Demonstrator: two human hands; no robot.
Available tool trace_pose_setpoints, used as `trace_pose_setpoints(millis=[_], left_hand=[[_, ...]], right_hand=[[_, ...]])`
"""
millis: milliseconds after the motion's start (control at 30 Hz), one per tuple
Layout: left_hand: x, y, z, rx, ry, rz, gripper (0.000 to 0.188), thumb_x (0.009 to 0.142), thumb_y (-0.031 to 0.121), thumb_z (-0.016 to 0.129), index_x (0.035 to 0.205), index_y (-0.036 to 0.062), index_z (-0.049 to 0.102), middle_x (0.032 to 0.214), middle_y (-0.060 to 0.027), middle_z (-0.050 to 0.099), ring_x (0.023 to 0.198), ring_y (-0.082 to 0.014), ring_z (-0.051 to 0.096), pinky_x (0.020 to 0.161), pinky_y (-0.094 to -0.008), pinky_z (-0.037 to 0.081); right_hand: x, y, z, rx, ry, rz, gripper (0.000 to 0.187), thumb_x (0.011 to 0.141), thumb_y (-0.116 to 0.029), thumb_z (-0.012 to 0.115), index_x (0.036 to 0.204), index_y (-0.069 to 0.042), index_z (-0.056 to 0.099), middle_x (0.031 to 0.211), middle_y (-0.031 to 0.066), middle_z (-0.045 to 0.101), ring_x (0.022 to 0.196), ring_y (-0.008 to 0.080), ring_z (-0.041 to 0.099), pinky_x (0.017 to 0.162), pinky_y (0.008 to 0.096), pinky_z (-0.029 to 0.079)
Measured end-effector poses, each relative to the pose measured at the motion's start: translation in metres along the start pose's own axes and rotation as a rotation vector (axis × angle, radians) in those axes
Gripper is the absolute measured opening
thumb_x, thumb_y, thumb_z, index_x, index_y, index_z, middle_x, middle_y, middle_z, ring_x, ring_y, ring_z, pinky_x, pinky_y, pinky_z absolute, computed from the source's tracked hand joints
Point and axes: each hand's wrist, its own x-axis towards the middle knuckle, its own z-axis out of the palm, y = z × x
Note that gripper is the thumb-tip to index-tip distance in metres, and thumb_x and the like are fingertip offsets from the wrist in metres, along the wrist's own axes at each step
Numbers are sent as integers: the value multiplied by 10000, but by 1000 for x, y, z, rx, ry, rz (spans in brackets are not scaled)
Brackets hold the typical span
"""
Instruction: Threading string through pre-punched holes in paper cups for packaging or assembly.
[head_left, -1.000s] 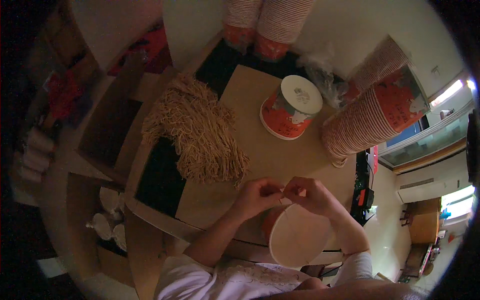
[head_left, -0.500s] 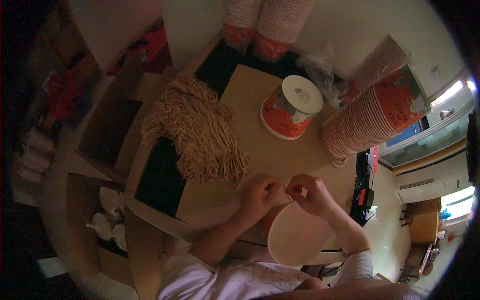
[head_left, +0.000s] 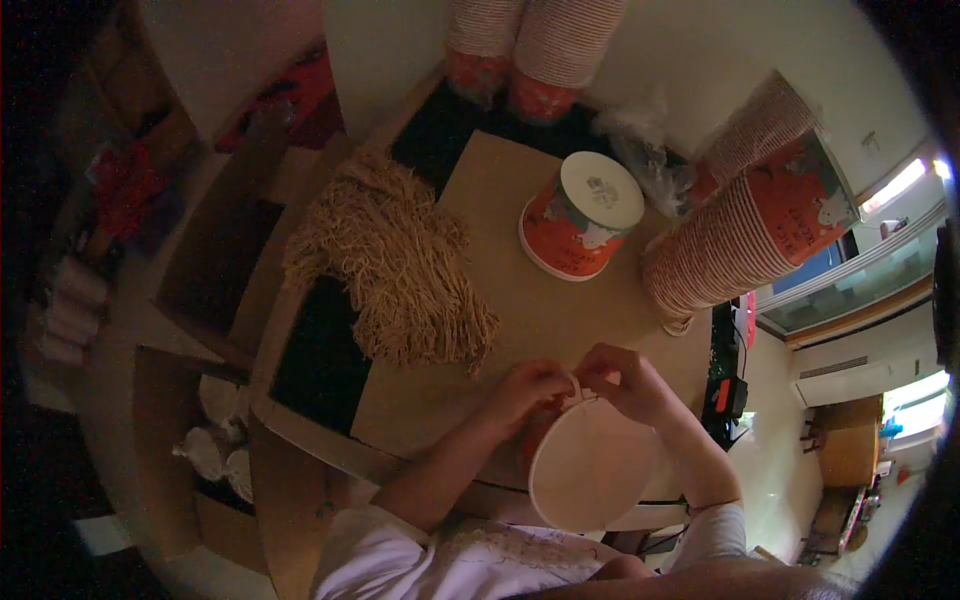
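Observation:
A paper bucket [head_left: 592,470] with a white inside and red-orange outside lies tilted against me, its mouth toward me. At its far rim my left hand [head_left: 532,392] and my right hand [head_left: 622,382] are close together, fingertips pinched. A thin tan cord [head_left: 576,386] shows in a small bend between them by the rim. Its ends are hidden by the fingers. Left of the hands lies a thick heap of tan twisted paper cords [head_left: 400,270]. Beyond them, one red-orange bucket [head_left: 572,232] stands upside down, white base up.
Cardboard [head_left: 500,210] covers much of the dark green table top. A long stack of nested buckets [head_left: 730,235] leans at the right, beside a crumpled clear plastic bag [head_left: 650,150]. More stacks [head_left: 565,50] stand at the back. Open cardboard boxes [head_left: 215,450] with white bundles sit at the left.
My hands have moved closer to the bucket's rim, and the cord between them now shows as a short bend. The bucket has shifted slightly left.

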Motion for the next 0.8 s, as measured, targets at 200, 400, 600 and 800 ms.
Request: trace_pose_setpoints(millis=[200,400,600,800], left_hand=[[-2,1,-2,-373,9,-85,81,764,122,587,807,58,563,751,-20,572,706,-93,545,628,-221,434],[-1,-1,0,128,93,62,96,786,108,588,850,38,571,771,-15,577,701,-84,537,620,-212,429],[-5,4,2,103,126,64,110,798,114,590,875,37,576,776,-11,572,701,-84,531,624,-209,427],[-13,-2,-5,-269,421,-67,149,799,126,603,916,44,562,769,-19,574,700,-96,538,646,-216,440]], right_hand=[[2,4,0,186,-41,42,88,804,-59,576,883,-26,595,804,32,585,719,93,546,628,238,450],[7,-10,-2,85,-59,63,79,797,-99,611,839,-32,610,762,14,582,690,74,535,601,221,442],[9,-8,-6,19,-76,-10,80,782,-110,625,810,-36,612,740,11,580,694,75,546,600,221,443],[9,7,-22,36,-242,31,105,775,-135,619,814,-40,599,752,36,587,715,110,534,646,260,436]])
